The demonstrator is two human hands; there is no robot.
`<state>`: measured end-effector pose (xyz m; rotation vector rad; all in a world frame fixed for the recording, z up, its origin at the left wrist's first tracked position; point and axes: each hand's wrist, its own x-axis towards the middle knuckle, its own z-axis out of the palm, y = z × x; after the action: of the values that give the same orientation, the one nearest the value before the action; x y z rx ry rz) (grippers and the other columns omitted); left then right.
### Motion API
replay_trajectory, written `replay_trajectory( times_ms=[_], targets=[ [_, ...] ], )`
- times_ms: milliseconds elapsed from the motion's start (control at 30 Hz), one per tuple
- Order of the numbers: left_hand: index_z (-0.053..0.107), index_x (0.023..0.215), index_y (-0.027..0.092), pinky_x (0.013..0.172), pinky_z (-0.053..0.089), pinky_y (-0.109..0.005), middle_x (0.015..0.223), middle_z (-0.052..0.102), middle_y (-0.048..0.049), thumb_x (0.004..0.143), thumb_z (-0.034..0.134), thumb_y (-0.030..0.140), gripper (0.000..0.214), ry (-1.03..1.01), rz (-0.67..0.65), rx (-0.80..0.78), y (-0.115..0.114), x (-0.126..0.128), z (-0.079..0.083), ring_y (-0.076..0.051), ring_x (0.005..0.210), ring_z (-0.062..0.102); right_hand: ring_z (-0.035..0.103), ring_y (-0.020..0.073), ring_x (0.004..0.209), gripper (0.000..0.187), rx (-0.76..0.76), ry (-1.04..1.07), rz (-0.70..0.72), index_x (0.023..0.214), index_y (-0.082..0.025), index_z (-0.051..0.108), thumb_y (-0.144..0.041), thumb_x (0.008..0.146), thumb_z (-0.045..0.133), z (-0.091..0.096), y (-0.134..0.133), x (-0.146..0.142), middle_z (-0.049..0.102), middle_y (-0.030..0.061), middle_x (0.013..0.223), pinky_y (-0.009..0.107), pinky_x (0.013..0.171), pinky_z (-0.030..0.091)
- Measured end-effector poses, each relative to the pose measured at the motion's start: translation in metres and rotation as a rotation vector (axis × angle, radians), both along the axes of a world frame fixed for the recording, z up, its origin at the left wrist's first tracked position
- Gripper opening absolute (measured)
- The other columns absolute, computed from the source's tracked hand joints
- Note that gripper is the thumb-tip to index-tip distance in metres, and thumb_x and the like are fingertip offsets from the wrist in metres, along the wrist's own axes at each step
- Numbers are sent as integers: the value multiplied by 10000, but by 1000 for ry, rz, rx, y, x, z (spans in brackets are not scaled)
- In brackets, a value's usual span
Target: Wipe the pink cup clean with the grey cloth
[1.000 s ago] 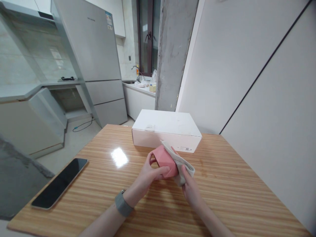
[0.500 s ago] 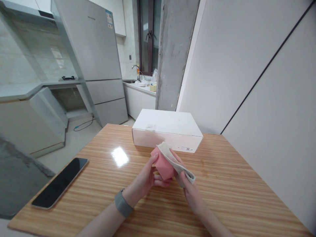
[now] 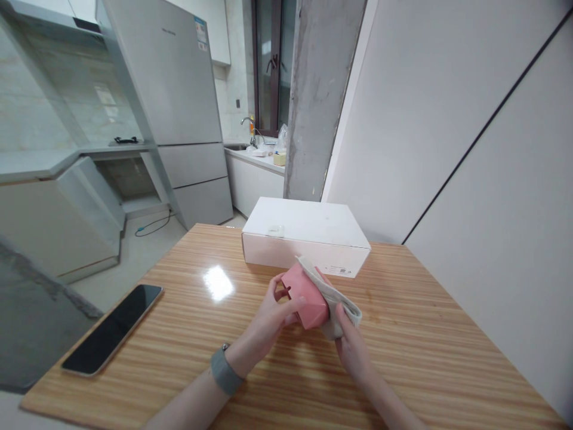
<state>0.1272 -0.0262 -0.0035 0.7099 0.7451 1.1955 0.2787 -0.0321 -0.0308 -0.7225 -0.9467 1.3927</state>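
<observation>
A pink faceted object (image 3: 308,301), box-like with slanted faces, is held above the table in front of the white box. My left hand (image 3: 275,310) grips it from the left, thumb on its near face and fingers around its far left side. A folded grey-beige cloth (image 3: 333,301) lies against the pink object's right side. My right hand (image 3: 351,340) pinches the cloth, with the thumb on top; its other fingers are mostly hidden behind the cloth. What kind of thing the pink object is, I cannot tell.
Behind my hands a white cardboard box (image 3: 307,224) lies on the wooden table (image 3: 179,334). A smartphone (image 3: 114,328) rests near the table's left edge. A white wall (image 3: 447,119) borders the right side. Farther off stand a fridge (image 3: 179,89) and a sink counter (image 3: 255,173).
My left thumb has moved from the pink object's upper left to its near face, and the object has turned a little. Both hands appear slightly farther right with the cloth.
</observation>
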Motion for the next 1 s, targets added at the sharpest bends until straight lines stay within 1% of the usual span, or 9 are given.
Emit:
replay_trajectory(
  times_ms=[100,233,367,433,500,600,767,867,1000],
  targets=[
    [450,1215,215,732,554,-324,1077,629,-82,675,824,315,664,28,34,-38,1,0,-1,-200,877,657,543,239,1282,351,-56,39,-14,1086,-314,723,-500,788,713,5,-2,-2,746,16,1140,414,1149,339],
    [472,1224,202,693,563,-308,1066,624,-79,767,723,432,570,-22,-1,-88,5,-4,-2,-169,782,660,640,280,1162,448,-276,155,-101,949,-252,759,-577,643,794,15,1,-1,781,37,1031,413,1037,486],
    [450,1286,228,701,576,-374,1186,583,-110,824,609,535,577,-69,-134,-56,4,-6,0,-231,900,650,659,266,1139,392,-419,306,-276,1028,-237,731,-504,741,731,25,12,4,771,27,1080,392,976,540],
    [427,1298,247,646,562,-329,1204,563,-106,792,649,524,618,-14,-127,7,1,-4,0,-231,920,629,656,262,1146,355,-424,319,-310,1044,-226,723,-470,788,690,27,15,5,768,33,1092,386,972,543],
    [417,1300,255,633,536,-273,1203,552,-94,695,766,448,725,115,-67,113,-3,-2,1,-211,927,603,660,280,1136,382,-413,293,-265,1018,-207,731,-504,782,686,28,14,4,776,53,1058,395,967,545],
    [398,1337,297,703,538,-281,1270,523,-81,548,872,292,921,374,-43,316,-11,2,3,-229,1015,577,673,314,1105,506,-403,184,-64,998,-181,747,-606,725,706,26,8,2,780,85,1031,423,957,543],
    [414,1359,348,911,504,-372,1367,472,-52,506,880,214,981,705,4,606,-16,2,5,-281,1214,484,693,308,1057,573,-390,86,48,1022,-181,750,-652,698,713,23,3,5,779,87,1039,407,961,525],
    [398,1375,336,935,494,-387,1357,494,-60,512,876,206,996,692,10,542,-13,3,2,-275,1202,498,672,302,1104,572,-378,122,143,1064,-195,739,-663,745,663,23,5,7,768,90,1078,418,1003,493],
    [396,1364,294,874,517,-363,1287,555,-83,529,868,212,963,578,-22,310,-9,6,0,-253,1096,570,631,313,1175,584,-365,132,182,1034,-207,749,-692,719,664,20,5,6,768,90,1076,438,1054,448]
  ],
)
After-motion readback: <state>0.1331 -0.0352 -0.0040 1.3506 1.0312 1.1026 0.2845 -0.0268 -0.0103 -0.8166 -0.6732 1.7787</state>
